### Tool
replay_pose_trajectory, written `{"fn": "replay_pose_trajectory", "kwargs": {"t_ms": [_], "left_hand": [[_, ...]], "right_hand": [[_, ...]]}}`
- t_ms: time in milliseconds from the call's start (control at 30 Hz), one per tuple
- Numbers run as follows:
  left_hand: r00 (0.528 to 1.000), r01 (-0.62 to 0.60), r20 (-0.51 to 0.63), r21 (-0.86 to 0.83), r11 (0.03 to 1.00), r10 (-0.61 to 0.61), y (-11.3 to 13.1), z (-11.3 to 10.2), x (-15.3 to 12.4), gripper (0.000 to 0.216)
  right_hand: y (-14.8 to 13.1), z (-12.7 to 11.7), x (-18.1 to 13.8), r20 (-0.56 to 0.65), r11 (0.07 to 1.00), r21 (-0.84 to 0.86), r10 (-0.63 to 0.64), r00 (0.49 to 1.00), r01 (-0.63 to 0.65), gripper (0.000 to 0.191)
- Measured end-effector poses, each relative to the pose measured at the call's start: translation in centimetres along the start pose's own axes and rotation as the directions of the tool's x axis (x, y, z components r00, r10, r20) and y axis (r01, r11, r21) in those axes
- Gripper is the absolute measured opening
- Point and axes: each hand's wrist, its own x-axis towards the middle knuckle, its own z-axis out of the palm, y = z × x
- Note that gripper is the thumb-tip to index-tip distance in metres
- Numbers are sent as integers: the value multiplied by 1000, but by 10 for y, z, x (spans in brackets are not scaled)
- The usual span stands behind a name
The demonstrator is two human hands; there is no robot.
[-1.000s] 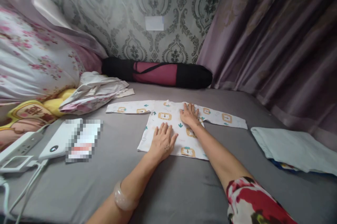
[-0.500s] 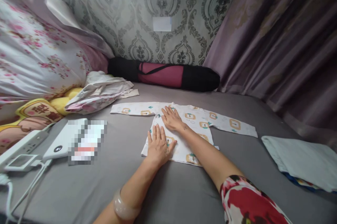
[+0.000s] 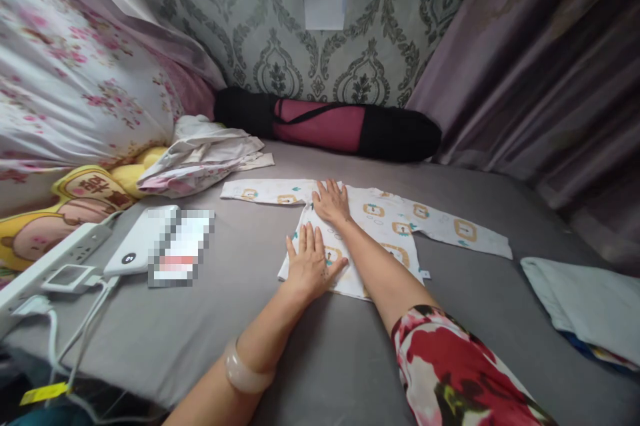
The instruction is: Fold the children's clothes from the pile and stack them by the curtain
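A small white long-sleeved shirt [image 3: 373, 229] with lion and leaf prints lies spread flat on the grey bed sheet [image 3: 215, 339], sleeves stretched out to both sides. My left hand [image 3: 310, 265] rests flat on its lower left part, fingers apart, thumb pointing right. Higher up, near the left shoulder and collar, my right hand [image 3: 331, 203] presses flat on the cloth with its fingers stretched out. Neither hand grips anything. My right forearm crosses over the shirt and hides part of its middle and hem.
Folded pale cloth [image 3: 585, 299] lies at the right. To the left are a power strip [image 3: 75, 253] with cables, a white power bank [image 3: 143, 243], a yellow plush toy [image 3: 75, 203] and crumpled clothing [image 3: 205, 153]. A black and maroon long bag [image 3: 320, 126] lies along the wall.
The camera view has tilted down and shifted slightly left. My right hand has moved slightly on the shirt near the shoulder; my left hand stays flat at about the same spot.
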Motion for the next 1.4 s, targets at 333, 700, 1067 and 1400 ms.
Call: {"fn": "replay_pose_trajectory", "kwargs": {"t_ms": [333,700,1067,1400], "left_hand": [[996,15,-87,-171,985,-31,-29,-22,10,37],[994,-12,-108,-209,978,-11,-36,-16,7,46],[969,-58,-245,-101,993,31,-24,-9,6,42],[949,-313,-29,27,949,314,5,5,-6,75]], "right_hand": [[5,-13,-46,180,981,46,-194,964,189,62],[-5,-33,-161,274,941,109,-337,901,319,63],[31,-71,-189,289,733,615,-552,782,290,50],[114,-55,-126,137,1000,-23,-6,990,9,61]]}}
